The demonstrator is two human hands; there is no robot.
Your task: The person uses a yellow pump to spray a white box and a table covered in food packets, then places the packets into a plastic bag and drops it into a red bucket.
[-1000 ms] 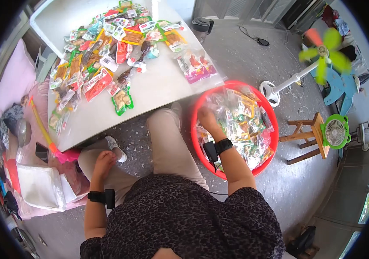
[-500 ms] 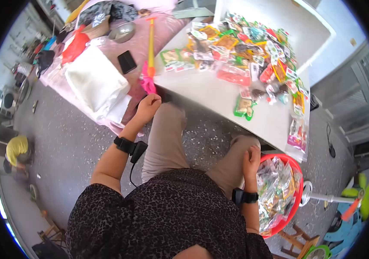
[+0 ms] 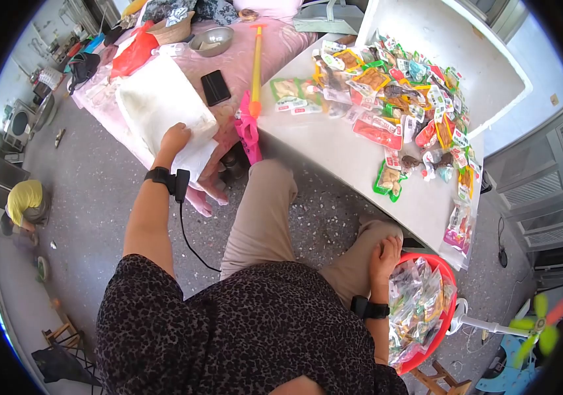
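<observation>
My left hand [image 3: 176,138] is at the near edge of a white box-like thing [image 3: 163,92], its fingers bent over that edge. A white sheet [image 3: 196,160] hangs beneath it. My right hand [image 3: 385,258] lies on my knee with fingers stretched out, holding nothing. Just below that hand is a red tub [image 3: 451,289] full of clear packets [image 3: 420,303]. Across the white table [image 3: 334,158] spreads a pile of small sealed food packets [image 3: 400,92], with a green-edged packet [image 3: 389,181] near the front edge.
A black phone [image 3: 215,88], a metal bowl [image 3: 211,42] and a red bag [image 3: 133,56] lie on the pink-covered surface. A yellow stick [image 3: 256,72] and pink bag [image 3: 248,135] sit at the table's left. A fan [image 3: 540,324] stands right; another person [image 3: 26,203] bends down far left.
My left hand has moved left, from above my knee to the white box-like thing's edge. My right hand stays on my knee, fingers now more spread. The view has shifted slightly left.
</observation>
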